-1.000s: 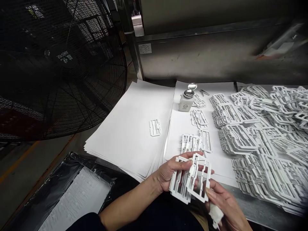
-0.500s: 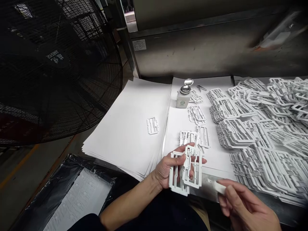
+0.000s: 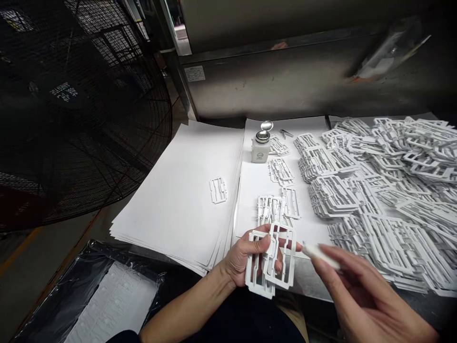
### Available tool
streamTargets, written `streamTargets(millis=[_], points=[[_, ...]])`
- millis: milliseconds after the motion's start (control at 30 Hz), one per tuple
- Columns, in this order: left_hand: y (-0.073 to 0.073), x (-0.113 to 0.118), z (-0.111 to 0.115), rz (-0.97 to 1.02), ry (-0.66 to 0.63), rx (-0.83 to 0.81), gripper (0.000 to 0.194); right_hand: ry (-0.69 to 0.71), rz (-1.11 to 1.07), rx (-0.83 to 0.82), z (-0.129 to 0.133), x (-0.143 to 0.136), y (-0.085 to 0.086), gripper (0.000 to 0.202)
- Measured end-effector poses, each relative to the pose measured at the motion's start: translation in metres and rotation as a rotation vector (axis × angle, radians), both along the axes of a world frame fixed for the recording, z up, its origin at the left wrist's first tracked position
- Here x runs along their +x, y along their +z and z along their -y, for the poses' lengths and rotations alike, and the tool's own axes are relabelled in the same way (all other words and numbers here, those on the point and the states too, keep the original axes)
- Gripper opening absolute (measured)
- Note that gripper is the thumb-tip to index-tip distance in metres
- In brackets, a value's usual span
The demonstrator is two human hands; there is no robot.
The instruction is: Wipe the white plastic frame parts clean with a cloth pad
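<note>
Two overlapping white plastic frames (image 3: 283,281) with thin inner bars are pinched in my left hand (image 3: 243,257), the thumb on top and the fingers behind. My right hand (image 3: 360,290) is closed on a small white piece that looks like a folded wipe (image 3: 323,255); motion blurs it. The wipe is just right of the held frames, apart from their bars. Beyond my left hand lies a small group of similar frames (image 3: 269,209) on the white paper. A single frame (image 3: 218,190) rests alone on the left paper stack (image 3: 171,190).
Large piles of white frames (image 3: 389,238) cover the right side. A pump bottle (image 3: 261,150) with its lid raised stands at the back, beside nail clippers (image 3: 285,134). A big black fan (image 3: 82,105) is at the left, above a black-lined box holding a white tray (image 3: 114,300).
My right hand has brought the white wipe up and closer to the held frames. My left hand keeps its grip on the frames. The whole view has shifted slightly.
</note>
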State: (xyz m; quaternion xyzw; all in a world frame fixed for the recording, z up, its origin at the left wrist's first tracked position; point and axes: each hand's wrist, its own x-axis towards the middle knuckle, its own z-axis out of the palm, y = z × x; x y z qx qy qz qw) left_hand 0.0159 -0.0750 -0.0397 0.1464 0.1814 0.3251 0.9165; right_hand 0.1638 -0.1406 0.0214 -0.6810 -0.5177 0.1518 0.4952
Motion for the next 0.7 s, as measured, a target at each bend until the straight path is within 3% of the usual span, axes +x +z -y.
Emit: streamTargets(millis=[167, 333, 400, 567, 700], points=[[0.004, 0.001, 0.003, -0.074, -0.007, 0.096, 0.036, 0.324, 0.23, 0.112, -0.03, 0.004, 0.003, 0.013], [0.007, -0.002, 0.002, -0.11, 0.016, 0.077, 0.035, 0.152, 0.195, -0.014, -0.021, 0.018, -0.009, 0.011], [0.006, -0.001, 0.0, -0.13, 0.053, 0.049, 0.034, 0.2, 0.173, 0.033, -0.012, 0.015, -0.012, 0.01], [0.008, -0.001, -0.003, -0.153, 0.155, 0.017, 0.031, 0.498, 0.222, 0.031, 0.01, 0.011, -0.022, 0.012], [0.007, -0.001, -0.003, -0.108, 0.142, -0.008, 0.033, 0.457, 0.137, -0.149, 0.018, 0.02, -0.034, 0.009]])
